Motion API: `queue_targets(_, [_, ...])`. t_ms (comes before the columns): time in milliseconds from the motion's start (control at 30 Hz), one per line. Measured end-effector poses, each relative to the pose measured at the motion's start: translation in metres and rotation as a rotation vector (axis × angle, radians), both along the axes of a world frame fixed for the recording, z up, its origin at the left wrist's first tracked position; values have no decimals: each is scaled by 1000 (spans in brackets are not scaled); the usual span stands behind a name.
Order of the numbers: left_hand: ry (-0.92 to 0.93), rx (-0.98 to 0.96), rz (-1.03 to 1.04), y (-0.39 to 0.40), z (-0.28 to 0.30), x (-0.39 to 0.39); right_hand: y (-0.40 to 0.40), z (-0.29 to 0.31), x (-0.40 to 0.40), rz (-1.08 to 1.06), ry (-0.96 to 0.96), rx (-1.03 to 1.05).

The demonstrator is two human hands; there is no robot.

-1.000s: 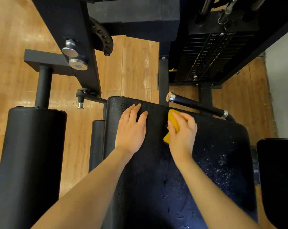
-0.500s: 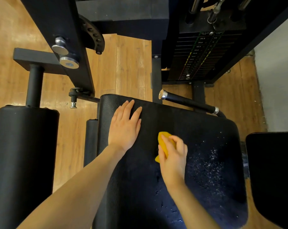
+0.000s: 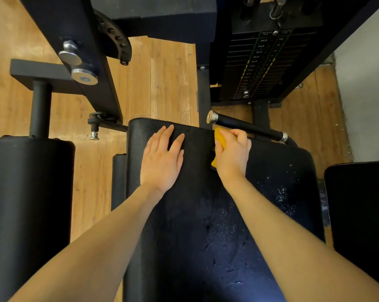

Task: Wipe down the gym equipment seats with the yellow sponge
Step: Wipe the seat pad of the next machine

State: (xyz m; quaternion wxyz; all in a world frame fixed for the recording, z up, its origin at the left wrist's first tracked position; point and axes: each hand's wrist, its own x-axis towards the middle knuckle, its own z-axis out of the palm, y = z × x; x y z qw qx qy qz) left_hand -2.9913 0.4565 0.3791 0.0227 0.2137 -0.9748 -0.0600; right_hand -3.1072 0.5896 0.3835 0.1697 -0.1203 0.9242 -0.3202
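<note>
A black padded seat fills the middle of the head view, wet with droplets and streaks on its right half. My right hand grips the yellow sponge and presses it on the seat close to its far edge, just below the black handle bar. Most of the sponge is hidden under my fingers. My left hand lies flat on the seat's far left part, fingers straight and spread.
A black handle bar with chrome ends crosses just beyond the sponge. The weight stack stands behind it. A black roller pad is on the left, the frame arm above it, another black pad on the right, wooden floor beyond.
My right hand drew the sponge back toward me, then pushed it forward again to the seat's far edge by the bar. My left hand stayed flat on the seat.
</note>
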Motion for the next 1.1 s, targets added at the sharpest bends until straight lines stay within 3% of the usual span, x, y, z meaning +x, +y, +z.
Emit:
queue_targets(400, [1, 8, 1, 1, 1, 0, 62, -8, 88, 3, 16, -44])
queue_targets(633, [19, -8, 4, 1, 1, 0, 40, -3, 44, -104, -19, -107])
queue_targets(833, [2, -20, -2, 2, 1, -1, 15, -5, -18, -24, -23, -2])
queue_targets(1100, [3, -11, 1, 2, 2, 0, 51, -12, 41, -24, 40, 18])
